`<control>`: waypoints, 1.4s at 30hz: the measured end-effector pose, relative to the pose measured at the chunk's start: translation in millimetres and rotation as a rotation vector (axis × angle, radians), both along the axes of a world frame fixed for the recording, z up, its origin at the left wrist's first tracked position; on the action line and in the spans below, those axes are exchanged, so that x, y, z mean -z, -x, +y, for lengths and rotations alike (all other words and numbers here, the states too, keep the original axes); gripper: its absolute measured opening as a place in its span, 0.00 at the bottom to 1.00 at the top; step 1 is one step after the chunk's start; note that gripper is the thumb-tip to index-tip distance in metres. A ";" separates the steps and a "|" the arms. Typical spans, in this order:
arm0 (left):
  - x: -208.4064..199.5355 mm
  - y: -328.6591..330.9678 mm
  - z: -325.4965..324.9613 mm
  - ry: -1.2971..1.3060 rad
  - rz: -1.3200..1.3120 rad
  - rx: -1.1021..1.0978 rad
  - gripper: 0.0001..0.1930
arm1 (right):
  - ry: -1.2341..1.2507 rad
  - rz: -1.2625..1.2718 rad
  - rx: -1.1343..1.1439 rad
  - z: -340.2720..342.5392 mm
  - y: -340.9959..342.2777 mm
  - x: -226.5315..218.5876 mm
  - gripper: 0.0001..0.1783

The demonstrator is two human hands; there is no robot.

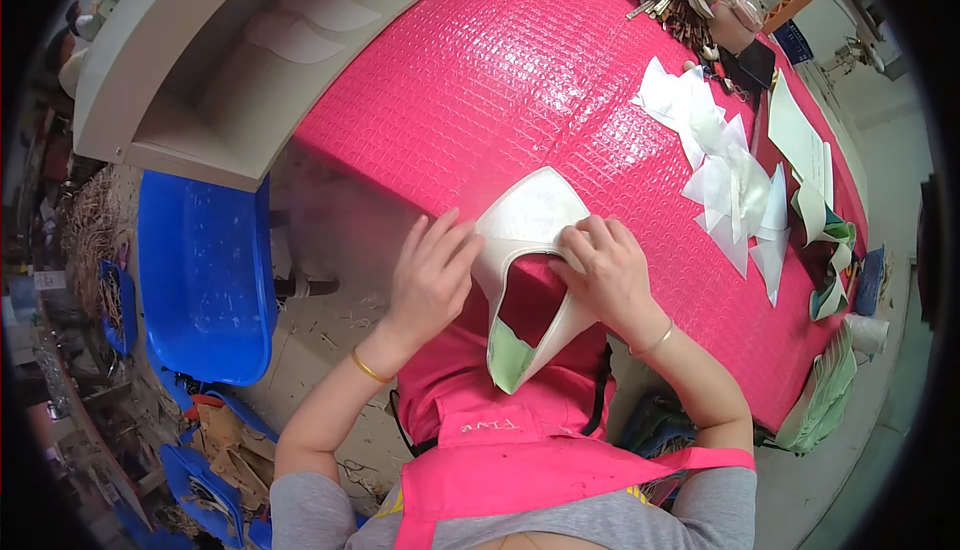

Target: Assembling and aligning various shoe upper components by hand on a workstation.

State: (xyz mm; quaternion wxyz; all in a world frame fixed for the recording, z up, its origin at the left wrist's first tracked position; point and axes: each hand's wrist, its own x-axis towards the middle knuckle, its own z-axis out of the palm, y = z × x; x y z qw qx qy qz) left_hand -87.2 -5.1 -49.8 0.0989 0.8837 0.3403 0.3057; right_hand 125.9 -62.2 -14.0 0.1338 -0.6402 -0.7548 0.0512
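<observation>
White U-shaped shoe-upper piece (pixel 530 250) lies at the near edge of the pink table (pixel 520 80), its legs overhanging toward 6 o'clock. Left hand (pixel 432 272) presses its 9 o'clock edge with flat fingers; right hand (pixel 605 268) pinches its 3 o'clock arm. Bare tabletop at 12 o'clock; white cut pieces (pixel 730 180) at 2 o'clock.

Bright, even light all over; soft white glare shines off the pink counter (pixel 520 80) just beyond the hands (pixel 430 275). Shadows faint. Fisheye bends every edge, black vignette rings the frame, and the far corners go soft.
</observation>
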 end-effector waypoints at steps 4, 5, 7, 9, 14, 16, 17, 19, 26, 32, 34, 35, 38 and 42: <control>-48.1 -31.3 -54.7 0.520 -0.255 0.504 0.08 | -0.116 -0.084 -0.135 5.3 -5.7 -1.0 0.07; -69.7 -48.0 -68.1 0.772 -0.185 0.718 0.13 | -0.165 -0.084 -0.165 11.0 -7.3 -13.2 0.07; -72.0 -95.1 -101.8 0.904 -0.104 1.114 0.26 | -0.274 -0.166 -0.158 23.9 -17.7 -39.7 0.06; -86.4 -128.2 -114.4 1.224 0.136 1.448 0.29 | -0.348 -0.257 -0.186 45.9 -32.6 -55.7 0.06; -92.2 -155.6 -141.0 1.176 -0.325 1.295 0.15 | -0.248 -0.176 -0.111 83.2 -62.9 -52.2 0.15; -86.9 -158.0 -156.8 0.747 -0.490 0.981 0.13 | -0.117 -0.164 -0.052 77.8 -66.6 -60.7 0.19; -81.1 -162.1 -164.4 0.913 -0.310 1.177 0.11 | -0.055 -0.179 -0.061 74.0 -71.6 -64.7 0.19; -75.8 -181.9 -183.2 1.079 -0.121 1.359 0.09 | 0.040 -0.239 -0.114 68.5 -83.2 -70.1 0.18; -161.5 -166.6 -148.4 1.681 -0.172 1.465 0.13 | 0.146 -0.293 -0.033 -38.7 -118.2 -80.5 0.14; -210.8 -134.7 -239.8 1.267 -0.569 2.619 0.16 | 0.031 -0.150 0.105 -73.2 -126.4 -60.5 0.09; -182.2 -153.1 -316.3 1.140 -0.614 2.824 0.15 | 0.000 -0.185 0.047 -44.3 -112.9 -56.6 0.09; -169.9 -138.3 -248.9 1.074 -0.584 2.659 0.17 | -0.004 -0.137 -0.023 -35.7 -105.9 -63.8 0.11; -130.4 -73.9 -93.1 0.850 -0.519 2.132 0.29 | -0.004 -0.051 -0.218 -4.5 -72.0 -77.9 0.15; -87.9 -9.3 -31.7 0.824 -0.492 1.226 0.10 | 0.113 0.018 -0.302 1.0 -36.4 -57.6 0.22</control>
